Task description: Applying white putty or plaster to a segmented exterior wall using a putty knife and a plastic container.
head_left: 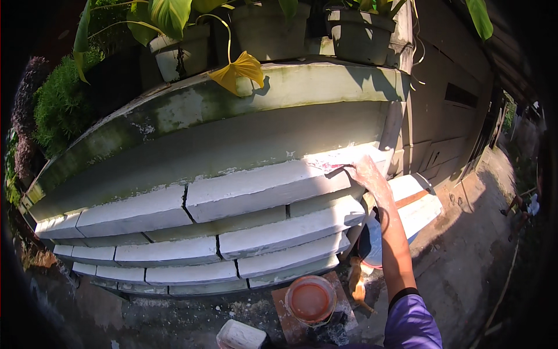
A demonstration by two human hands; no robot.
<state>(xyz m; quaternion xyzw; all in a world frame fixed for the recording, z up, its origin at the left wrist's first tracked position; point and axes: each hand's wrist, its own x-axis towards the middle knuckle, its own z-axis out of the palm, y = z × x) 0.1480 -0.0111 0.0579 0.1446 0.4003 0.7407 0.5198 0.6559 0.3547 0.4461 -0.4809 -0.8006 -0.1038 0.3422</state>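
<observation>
My right hand (366, 173), dusted with white, reaches out to the right end of the top white ledge (261, 181) on a stepped masonry wall. Its fingers are closed at the ledge's surface, around something thin with a dark edge and a hint of red. Bright sun and the fingers hide what kind of thing it is. White coating covers the ledges, and dark vertical gaps split them into blocks. Above the top ledge runs a bare grey wall face (232, 139). My left hand is out of view.
An orange-brown bucket (310, 299) stands on a brown board below the ledges, beside a white container (241, 335). An orange cat (357, 284) is near my forearm. A blue tub (371, 244) and white panel (421, 206) lie right. Potted plants (360, 35) line the wall top.
</observation>
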